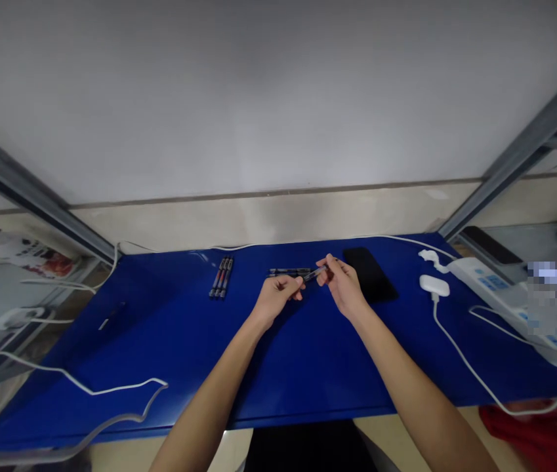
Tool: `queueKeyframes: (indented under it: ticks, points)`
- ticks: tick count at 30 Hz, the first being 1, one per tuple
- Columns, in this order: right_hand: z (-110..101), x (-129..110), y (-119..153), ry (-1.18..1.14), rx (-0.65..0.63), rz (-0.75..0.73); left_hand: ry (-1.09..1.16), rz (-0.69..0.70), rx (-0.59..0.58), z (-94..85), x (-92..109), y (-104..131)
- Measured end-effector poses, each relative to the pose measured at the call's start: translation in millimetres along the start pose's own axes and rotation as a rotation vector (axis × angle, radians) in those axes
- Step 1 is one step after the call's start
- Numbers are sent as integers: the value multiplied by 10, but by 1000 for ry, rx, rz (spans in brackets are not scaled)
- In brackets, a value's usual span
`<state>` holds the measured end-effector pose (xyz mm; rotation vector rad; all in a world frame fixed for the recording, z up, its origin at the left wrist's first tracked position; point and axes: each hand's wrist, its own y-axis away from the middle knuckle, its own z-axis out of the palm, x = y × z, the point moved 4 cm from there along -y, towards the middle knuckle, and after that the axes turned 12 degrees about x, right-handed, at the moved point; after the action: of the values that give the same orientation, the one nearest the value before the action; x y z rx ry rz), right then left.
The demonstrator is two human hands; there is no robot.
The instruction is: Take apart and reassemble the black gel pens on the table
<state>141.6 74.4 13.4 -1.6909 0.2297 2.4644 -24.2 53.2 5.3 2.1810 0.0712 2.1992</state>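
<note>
My left hand (279, 294) and my right hand (341, 283) meet over the middle of the blue tabletop (308, 367). A slim pen (313, 273) runs between them, with the fingers of each hand closed around an end. Just behind my left hand, at least one more pen (288, 270) lies crosswise, partly covered by the fingers. Further left, three pens (221, 277) rest side by side, pointing away from me. Close to my right hand, a black phone-like slab (369, 274) lies flat.
On the right are a white charging case (434, 286) on a cable and a long white power strip (492, 282). A small dark pen-like item (112, 316) and a loose white cable (111, 391) lie left. Beyond the left frame stands a bottle (25, 252). A wall (268, 219) closes the back.
</note>
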Motion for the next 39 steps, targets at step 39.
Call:
queueKeyframes:
  ticks: [39]
  points:
    - [98, -184, 111, -258, -159, 142, 38, -29, -245, 169, -72, 62]
